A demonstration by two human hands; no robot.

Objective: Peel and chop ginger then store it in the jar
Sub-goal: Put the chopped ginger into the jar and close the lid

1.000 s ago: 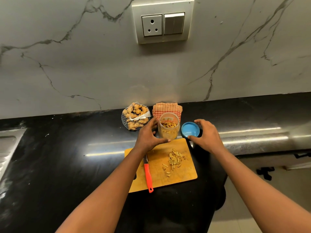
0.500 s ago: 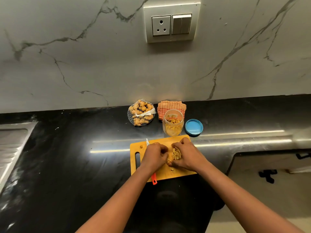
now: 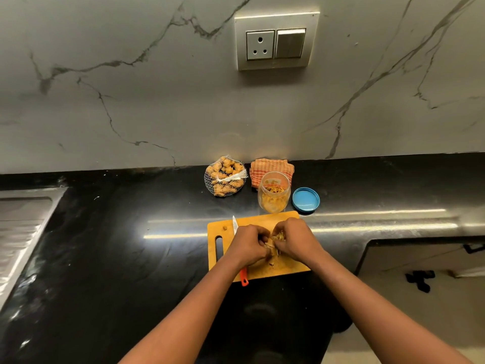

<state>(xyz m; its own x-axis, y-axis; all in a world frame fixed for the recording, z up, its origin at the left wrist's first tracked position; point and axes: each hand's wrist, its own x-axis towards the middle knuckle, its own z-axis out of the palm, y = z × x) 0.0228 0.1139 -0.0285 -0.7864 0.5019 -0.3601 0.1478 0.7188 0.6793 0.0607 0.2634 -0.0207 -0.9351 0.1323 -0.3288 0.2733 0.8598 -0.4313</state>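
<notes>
On the yellow cutting board (image 3: 286,266) my left hand (image 3: 248,244) and my right hand (image 3: 295,240) are cupped together, fingers curled round a pile of chopped ginger (image 3: 277,236) between them. A knife with a white blade (image 3: 235,224) and an orange handle (image 3: 244,279) lies on the board, mostly under my left hand. Behind the board stands the open clear jar (image 3: 274,195), partly filled with ginger pieces. Its blue lid (image 3: 305,199) lies to the right of it.
A net bag of whole ginger (image 3: 225,179) and a folded checked cloth (image 3: 271,166) sit at the back against the marble wall. A steel sink drainer (image 3: 23,227) is at the far left. The black counter's edge drops off at the right front.
My hands left the jar and lid, came down to the board, and closed in on the ginger pile. In the last half second they gathered it tighter.
</notes>
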